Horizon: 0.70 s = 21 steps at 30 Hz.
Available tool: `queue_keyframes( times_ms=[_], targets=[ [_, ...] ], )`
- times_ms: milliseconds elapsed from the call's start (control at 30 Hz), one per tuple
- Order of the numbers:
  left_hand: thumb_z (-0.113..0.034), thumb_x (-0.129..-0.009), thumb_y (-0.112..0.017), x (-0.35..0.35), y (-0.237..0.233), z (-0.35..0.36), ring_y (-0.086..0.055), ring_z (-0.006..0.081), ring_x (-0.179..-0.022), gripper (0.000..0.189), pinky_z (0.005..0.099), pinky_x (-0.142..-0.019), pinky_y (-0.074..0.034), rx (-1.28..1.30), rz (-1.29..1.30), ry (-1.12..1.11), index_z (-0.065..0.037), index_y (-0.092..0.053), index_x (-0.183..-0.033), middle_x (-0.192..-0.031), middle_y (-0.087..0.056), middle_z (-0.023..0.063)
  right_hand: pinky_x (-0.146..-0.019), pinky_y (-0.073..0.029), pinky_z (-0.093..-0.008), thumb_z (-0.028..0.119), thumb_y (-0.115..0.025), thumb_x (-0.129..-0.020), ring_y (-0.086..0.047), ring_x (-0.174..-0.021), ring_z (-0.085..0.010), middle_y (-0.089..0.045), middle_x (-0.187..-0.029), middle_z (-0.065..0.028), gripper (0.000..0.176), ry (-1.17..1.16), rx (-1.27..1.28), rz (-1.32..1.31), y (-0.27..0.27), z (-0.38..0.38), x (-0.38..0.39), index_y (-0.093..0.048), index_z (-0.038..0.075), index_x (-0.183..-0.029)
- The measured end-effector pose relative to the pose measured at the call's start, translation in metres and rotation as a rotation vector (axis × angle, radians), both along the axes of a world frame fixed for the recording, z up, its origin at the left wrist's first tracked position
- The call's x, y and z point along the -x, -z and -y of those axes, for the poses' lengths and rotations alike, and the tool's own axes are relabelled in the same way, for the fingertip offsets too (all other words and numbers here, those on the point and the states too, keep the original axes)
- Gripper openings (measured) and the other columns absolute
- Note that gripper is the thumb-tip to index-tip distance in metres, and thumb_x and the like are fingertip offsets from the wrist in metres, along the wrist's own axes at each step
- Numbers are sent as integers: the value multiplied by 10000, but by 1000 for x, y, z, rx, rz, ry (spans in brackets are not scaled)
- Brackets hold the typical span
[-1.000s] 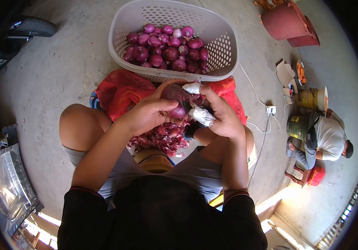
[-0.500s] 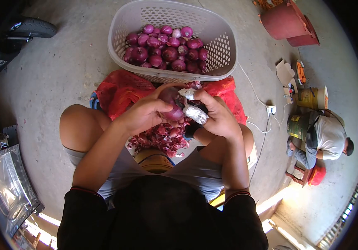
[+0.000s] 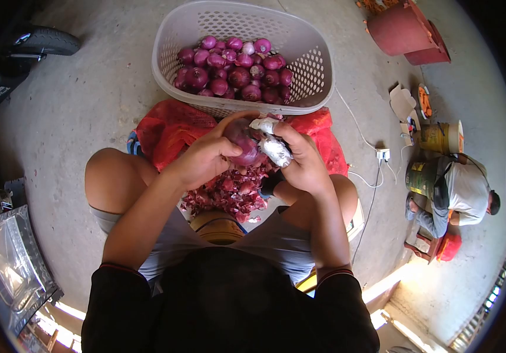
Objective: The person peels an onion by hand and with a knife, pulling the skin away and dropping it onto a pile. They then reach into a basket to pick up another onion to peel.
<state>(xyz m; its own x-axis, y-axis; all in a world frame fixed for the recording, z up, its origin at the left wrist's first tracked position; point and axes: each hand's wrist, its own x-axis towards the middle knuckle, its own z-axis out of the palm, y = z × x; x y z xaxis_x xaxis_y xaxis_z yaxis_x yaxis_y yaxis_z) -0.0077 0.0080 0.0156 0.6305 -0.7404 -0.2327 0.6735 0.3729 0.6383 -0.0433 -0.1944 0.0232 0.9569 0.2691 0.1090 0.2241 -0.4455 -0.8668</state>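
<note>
A large red onion is gripped in my left hand, with the thumb across its near side and the fingers curled round its far side. My right hand has its thumb and a fingertip bound in shiny white-silver wrapping. These wrapped tips pinch closed against the right side of the onion; the bit of skin between them is mostly hidden. Below both hands lies a heap of loose onion skins. Just beyond them stands a grey perforated basket of peeled-looking red onions.
Red mesh sacking lies under the basket's near edge. A yellow-rimmed container sits between my legs. At right are a power strip with cords, buckets and a seated person. A wheel stands at upper left.
The right hand's wrapped fingertips have drawn closer together and shifted slightly up and left on the onion. The left hand keeps its grip, with the onion tilted a little upward.
</note>
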Motion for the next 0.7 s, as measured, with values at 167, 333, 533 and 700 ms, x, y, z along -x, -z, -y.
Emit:
queue_keyframes(
  times_ms=[167, 333, 533, 700],
  targets=[
    [-148, -703, -516, 0, 5, 1, -577, 227, -990, 740, 324, -789, -473, -8, 42, -21, -66, -250, -1389, -1262, -453, 110, -757, -451, -266, -88, -496, -815, -556, -934, -133, -580, -1096, -58, 378, -36, -305, -22, 5, -3, 0, -531, 60, -1160],
    [-105, -645, -537, -1, 4, 0, -563, 238, -1022, 786, 338, -871, -442, -20, 149, -13, -46, -271, -1382, -1236, -481, 110, -719, -424, -202, -31, -513, -864, -503, -880, -63, -569, -1075, -1, 339, 73, -561, -263, -4, 7, 0, -526, 72, -1187],
    [-44, -670, -597, -3, -3, 3, -527, 209, -1078, 744, 341, -936, -421, -118, 206, 16, -44, -321, -1361, -1171, -519, 98, -903, -401, -280, 13, -553, -859, -524, -1064, -154, -574, -1162, -66, 338, -134, -478, -323, -11, 21, -1, -530, 46, -1195],
    [-131, -727, -734, -2, 6, -3, -512, 155, -1063, 629, 313, -922, -422, -363, 368, 185, -37, -420, -1264, -1140, -523, 66, -894, -418, -288, 22, -546, -848, -549, -1043, -157, -600, -1129, -98, 359, -243, -162, -475, -11, 46, -3, -526, 42, -1206]
  ],
)
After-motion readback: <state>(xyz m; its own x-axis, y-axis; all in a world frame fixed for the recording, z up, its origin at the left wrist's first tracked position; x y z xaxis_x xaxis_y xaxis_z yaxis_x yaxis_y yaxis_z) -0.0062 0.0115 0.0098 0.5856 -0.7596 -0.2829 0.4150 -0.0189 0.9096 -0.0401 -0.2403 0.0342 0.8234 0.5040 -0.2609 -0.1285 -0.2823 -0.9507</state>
